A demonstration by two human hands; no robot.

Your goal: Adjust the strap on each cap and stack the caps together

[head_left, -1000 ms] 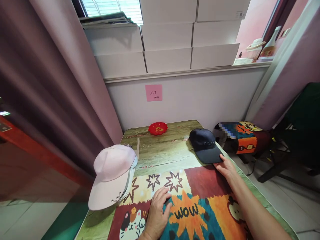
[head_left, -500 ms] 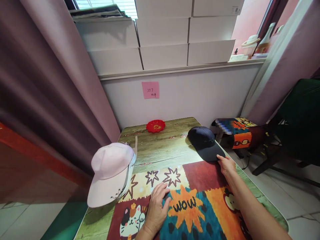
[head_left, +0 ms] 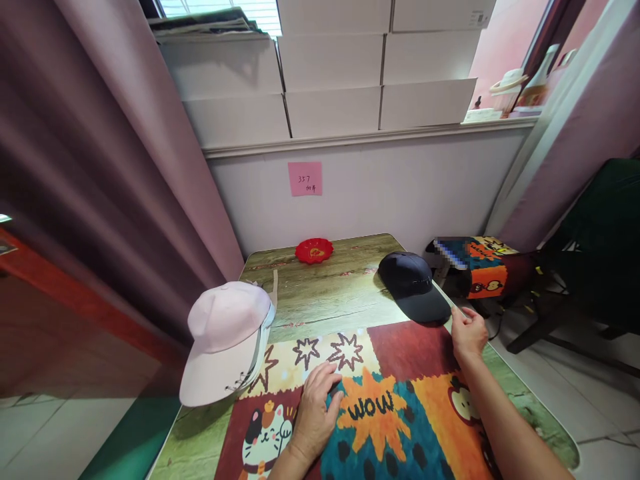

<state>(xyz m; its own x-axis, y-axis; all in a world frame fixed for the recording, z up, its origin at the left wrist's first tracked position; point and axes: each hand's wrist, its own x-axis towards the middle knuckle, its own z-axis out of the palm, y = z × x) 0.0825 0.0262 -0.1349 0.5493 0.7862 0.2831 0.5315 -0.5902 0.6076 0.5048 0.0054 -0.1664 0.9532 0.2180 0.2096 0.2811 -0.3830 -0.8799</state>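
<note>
A black baseball cap (head_left: 414, 288) lies on the right side of the wood-patterned table, its brim toward me. Just off the right edge of that brim is my right hand (head_left: 469, 331), fingers loosely bent and apart, with nothing seen in them. My left hand (head_left: 316, 407) rests open on the colourful printed mat (head_left: 403, 350), beside the orange "WOW" burst. On the left, a pale pink cap (head_left: 230, 320) sits on top of other light caps, whose edges show beneath it. Neither hand touches this stack.
A red scalloped dish (head_left: 314, 251) stands at the table's far edge. Above it, a pink note (head_left: 305, 179) is stuck to the wall. White boxes (head_left: 330, 110) are stacked on the sill. A curtain (head_left: 125, 133) hangs at left; a dark chair (head_left: 595, 247) stands at right.
My right hand has let go of the black cap's brim and moved slightly right. The cap lies in about the same place. My left hand stays on the mat.
</note>
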